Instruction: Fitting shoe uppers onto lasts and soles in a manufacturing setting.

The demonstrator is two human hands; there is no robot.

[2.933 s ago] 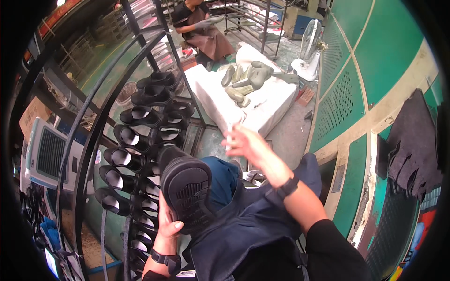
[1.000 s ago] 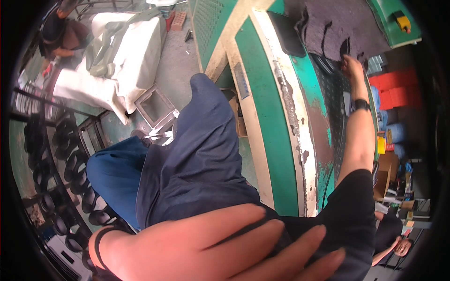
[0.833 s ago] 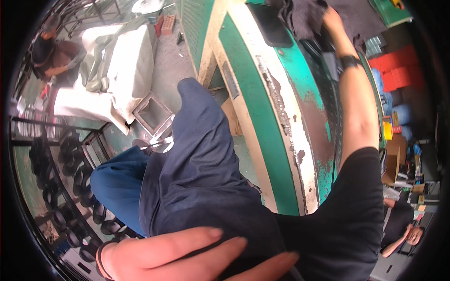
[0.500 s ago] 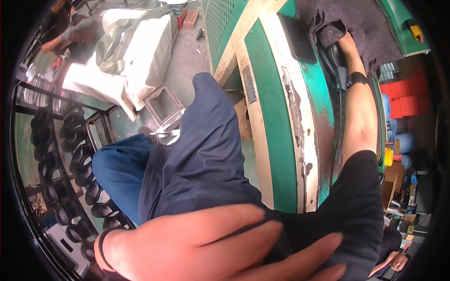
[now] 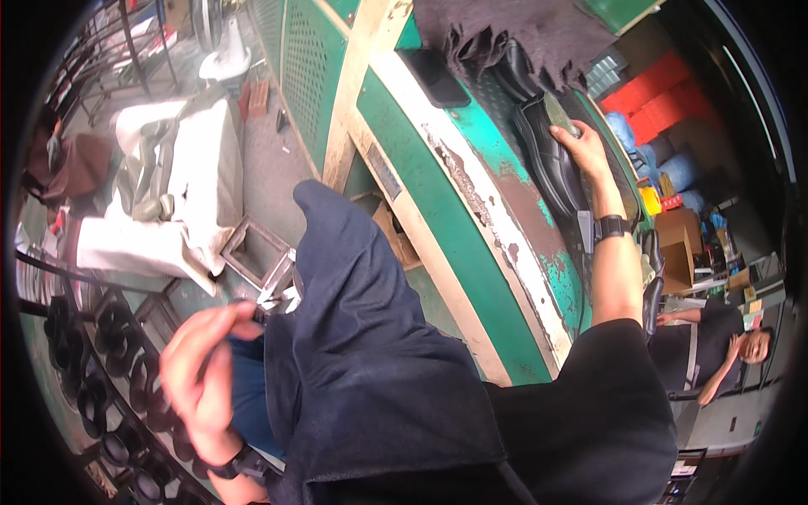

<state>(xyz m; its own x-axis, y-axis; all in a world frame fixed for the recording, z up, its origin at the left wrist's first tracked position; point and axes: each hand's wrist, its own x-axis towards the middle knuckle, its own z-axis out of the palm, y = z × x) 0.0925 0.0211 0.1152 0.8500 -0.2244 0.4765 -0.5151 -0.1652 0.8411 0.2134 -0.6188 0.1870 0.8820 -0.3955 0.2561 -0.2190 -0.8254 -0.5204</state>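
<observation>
A black leather shoe (image 5: 543, 164) lies lengthwise on the green machine's dark belt. A grey-green shoe last (image 5: 557, 116) shows in its opening. My right hand (image 5: 583, 153) is closed on the shoe at the last, thumb toward the near side and other fingers mostly hidden. Just beyond, another black shoe (image 5: 515, 74) sits at the ragged edge of a dark hanging cloth (image 5: 539, 34). Above my left knee, my left hand (image 5: 200, 366) is raised and blurred. Its fingers are bent, with a gap to the thumb, and nothing shows in them.
The green and cream machine (image 5: 446, 219) runs along my right, a black flat pad (image 5: 433, 77) on its edge. A rack of black shoes (image 5: 109, 362) stands at left. White cloth (image 5: 202, 168) bears several green lasts (image 5: 151, 172). At far right is another person (image 5: 703, 349).
The shoe and my right hand have come nearer, out from beside the cloth. My left hand has swung left from above my lap to near my knee. The whole view has turned.
</observation>
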